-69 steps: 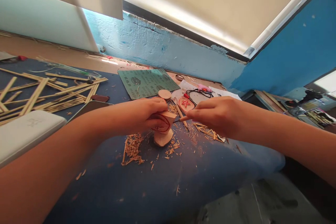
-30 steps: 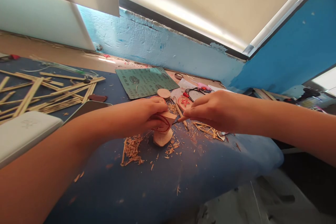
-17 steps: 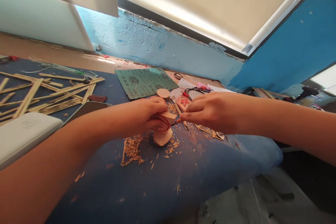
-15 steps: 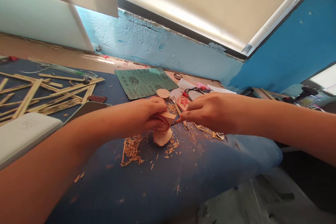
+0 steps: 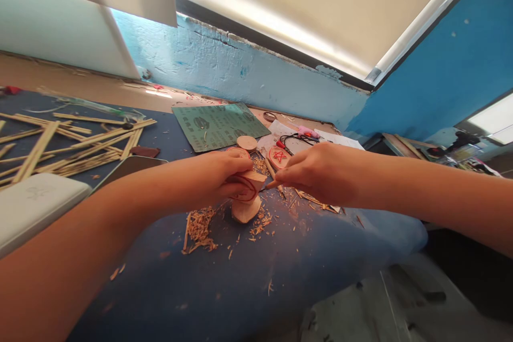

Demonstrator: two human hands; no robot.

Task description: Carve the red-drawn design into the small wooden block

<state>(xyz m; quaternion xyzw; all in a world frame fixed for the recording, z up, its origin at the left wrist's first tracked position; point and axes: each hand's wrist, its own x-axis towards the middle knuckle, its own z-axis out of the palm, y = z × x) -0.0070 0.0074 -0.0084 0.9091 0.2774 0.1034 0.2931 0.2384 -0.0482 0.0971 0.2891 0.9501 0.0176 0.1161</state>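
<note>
My left hand (image 5: pixel 230 175) is closed round a wooden block (image 5: pixel 253 179) with red curved lines drawn on its face. Directly below that block, another pale wood piece (image 5: pixel 246 210) rests on the table. My right hand (image 5: pixel 306 172) pinches a slim carving knife (image 5: pixel 271 185), its dark tip pointing at the block's right side; most of the handle is hidden in the fingers. Just behind the right fingers lies a wood disc (image 5: pixel 278 156) with a red star. A plain round disc (image 5: pixel 247 143) sits beyond the left hand.
Wood shavings (image 5: pixel 200 228) lie around the blocks. Green sandpaper (image 5: pixel 220 125) is spread behind. Several thin wooden sticks (image 5: pixel 92 141) cover the left, near a white case (image 5: pixel 42 211) and a phone-like slab (image 5: pixel 128 172). Black cables (image 5: pixel 294 141) lie on white paper.
The view has shifted slightly, so everything sits a little further left. My right hand has drawn slightly away from the block, showing more of the knife; my left hand keeps its hold.
</note>
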